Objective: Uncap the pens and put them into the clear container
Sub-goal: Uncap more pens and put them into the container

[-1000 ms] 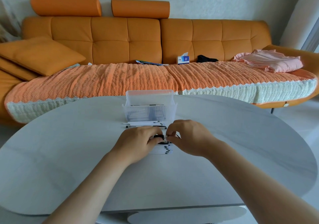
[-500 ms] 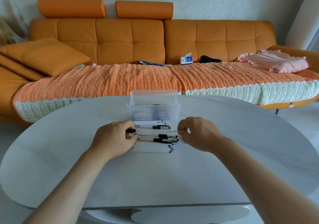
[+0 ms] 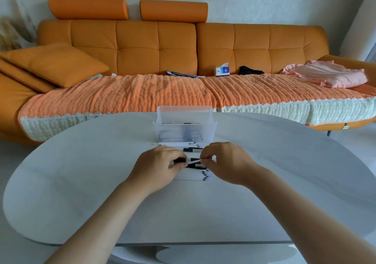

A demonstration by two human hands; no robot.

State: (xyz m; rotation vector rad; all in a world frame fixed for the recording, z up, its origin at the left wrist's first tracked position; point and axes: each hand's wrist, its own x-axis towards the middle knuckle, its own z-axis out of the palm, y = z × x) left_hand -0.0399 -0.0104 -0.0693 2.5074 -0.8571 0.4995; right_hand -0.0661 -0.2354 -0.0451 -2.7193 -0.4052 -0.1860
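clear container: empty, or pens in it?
Not empty. Pens lie inside the clear container; their dark and white shapes show through its ribbed front wall. How many, cannot tell.

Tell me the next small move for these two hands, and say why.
Probably pull the hands apart along the pen to slide its cap off. The left hand grips the black cap, the right hand pinches the white barrel, and the two parts do not look separated yet. The clear container waits just beyond.

White, black-capped pens (image 3: pixel 194 177) lie side by side just before the ribbed clear container (image 3: pixel 184 130) holding others.
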